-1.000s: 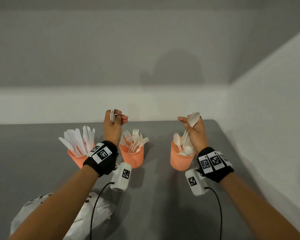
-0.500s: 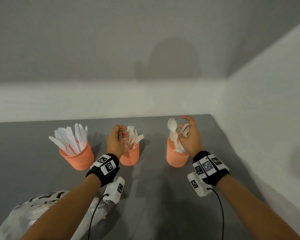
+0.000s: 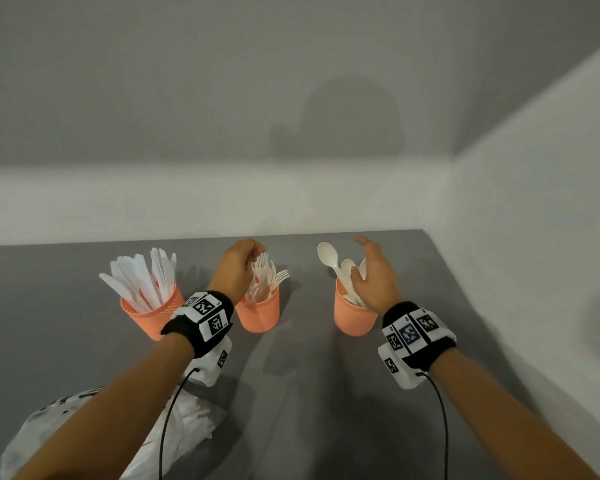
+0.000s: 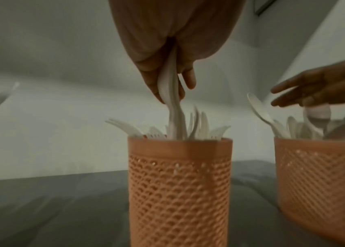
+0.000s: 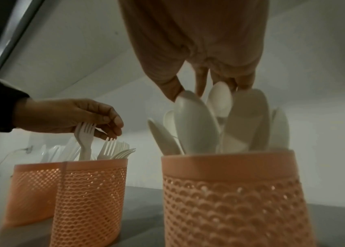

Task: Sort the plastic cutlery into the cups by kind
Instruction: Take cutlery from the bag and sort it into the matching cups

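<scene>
While the left hand [image 3: 236, 268] pinched a white fork [image 5: 84, 140] by its head, the fork stood nearly upright with its handle already down in the middle cup [image 3: 258, 315], directly below the fingers. At the right cup [image 3: 354, 318], the right hand [image 3: 374, 275] hovered with fingers spread loosely over the spoons [image 5: 197, 127], thumb touching one bowl, gripping none. Knives [image 3: 139, 278] filled the left cup [image 3: 153, 315]. Letting go should drop the fork straight in.

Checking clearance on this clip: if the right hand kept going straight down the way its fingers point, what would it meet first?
The right hand would meet the spoons standing in the right cup; its fingertips look nearly on the bowls already.
</scene>
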A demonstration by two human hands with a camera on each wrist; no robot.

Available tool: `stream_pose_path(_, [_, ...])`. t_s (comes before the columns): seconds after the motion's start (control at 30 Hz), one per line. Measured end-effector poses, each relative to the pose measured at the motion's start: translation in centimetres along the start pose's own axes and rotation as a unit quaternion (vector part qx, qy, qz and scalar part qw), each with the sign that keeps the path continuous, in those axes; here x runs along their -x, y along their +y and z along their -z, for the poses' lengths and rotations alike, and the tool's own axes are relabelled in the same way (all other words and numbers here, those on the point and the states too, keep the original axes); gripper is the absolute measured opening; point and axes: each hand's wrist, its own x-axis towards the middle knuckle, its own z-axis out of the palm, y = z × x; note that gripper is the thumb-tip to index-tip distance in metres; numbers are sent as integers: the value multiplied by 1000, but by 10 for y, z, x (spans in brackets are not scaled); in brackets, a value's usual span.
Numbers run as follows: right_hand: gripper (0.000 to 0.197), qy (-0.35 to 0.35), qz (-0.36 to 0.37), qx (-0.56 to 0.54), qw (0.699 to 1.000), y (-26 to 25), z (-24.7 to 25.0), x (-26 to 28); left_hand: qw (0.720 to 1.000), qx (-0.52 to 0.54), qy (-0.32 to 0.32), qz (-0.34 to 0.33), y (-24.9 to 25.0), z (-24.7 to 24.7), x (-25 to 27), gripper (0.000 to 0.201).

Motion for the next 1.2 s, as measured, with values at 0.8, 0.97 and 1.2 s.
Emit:
stream_pose_path(0.8, [69,-204,-27,249,946,-5,5,3,964,-222,-130,73,-5,-19,6,65])
stream_pose_path(0.97, [64,-142,33,182,973,-35,9,10,981,-155,-87,83,3,6,12,67])
stream_pose_path(1.2, [41,-149,120,-68,979,-124,-30,31,994,-1,-15,112,10,72,43,57])
